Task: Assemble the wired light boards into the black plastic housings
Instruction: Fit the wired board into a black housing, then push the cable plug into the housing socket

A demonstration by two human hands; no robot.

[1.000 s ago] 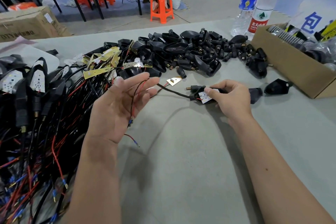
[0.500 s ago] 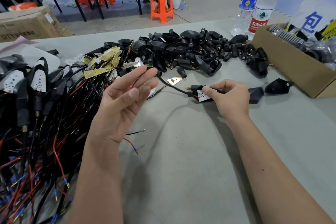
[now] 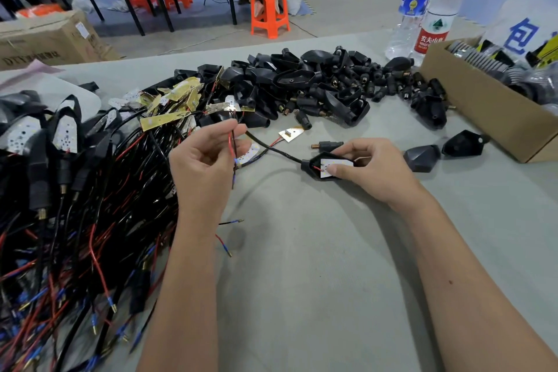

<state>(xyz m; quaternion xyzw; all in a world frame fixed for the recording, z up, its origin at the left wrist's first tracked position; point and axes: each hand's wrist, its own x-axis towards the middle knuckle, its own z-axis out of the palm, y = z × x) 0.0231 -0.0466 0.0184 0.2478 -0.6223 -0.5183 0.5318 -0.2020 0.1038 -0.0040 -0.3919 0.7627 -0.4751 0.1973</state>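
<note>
One board being seated in housing, mid-table.
Right hand [image 3: 374, 169] gripping black housing [image 3: 314, 167], thumb pressing light board [image 3: 333, 166] in; left hand [image 3: 208, 157] pinching red and black wires [image 3: 232, 145] taut. Next, probably: press board flush, free wire slack.

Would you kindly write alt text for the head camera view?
The right hand presses a white light board into a black housing on the grey table, while the left hand pinches red and black wires. Loose housings lie heaped behind.
</note>
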